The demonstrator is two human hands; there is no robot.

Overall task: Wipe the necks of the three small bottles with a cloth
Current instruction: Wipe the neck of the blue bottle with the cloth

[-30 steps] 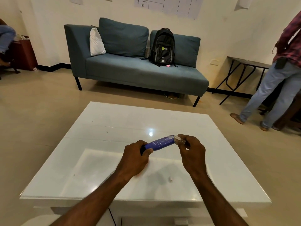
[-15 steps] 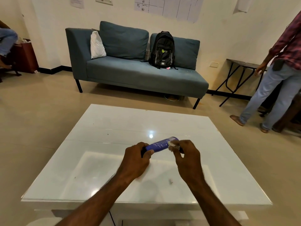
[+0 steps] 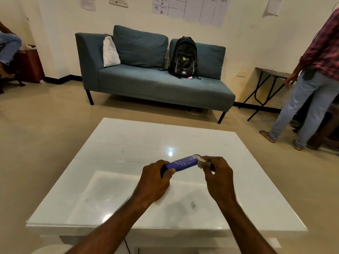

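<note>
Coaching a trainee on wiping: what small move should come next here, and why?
Probably twist the cloth around the neck. The left hand holds the blue bottle sideways above the table, and the right hand already pinches the cloth at its neck end, so contact seems made.

My left hand (image 3: pixel 155 182) wraps the dark lower end of the blue bottle (image 3: pixel 185 162), so that end is hidden under my fingers. Its neck disappears into my right hand (image 3: pixel 216 177), where only a pale scrap of cloth (image 3: pixel 201 160) shows past my fingertips. The print on the bottle is too small to read. My forearms are cut off by the bottom edge.
</note>
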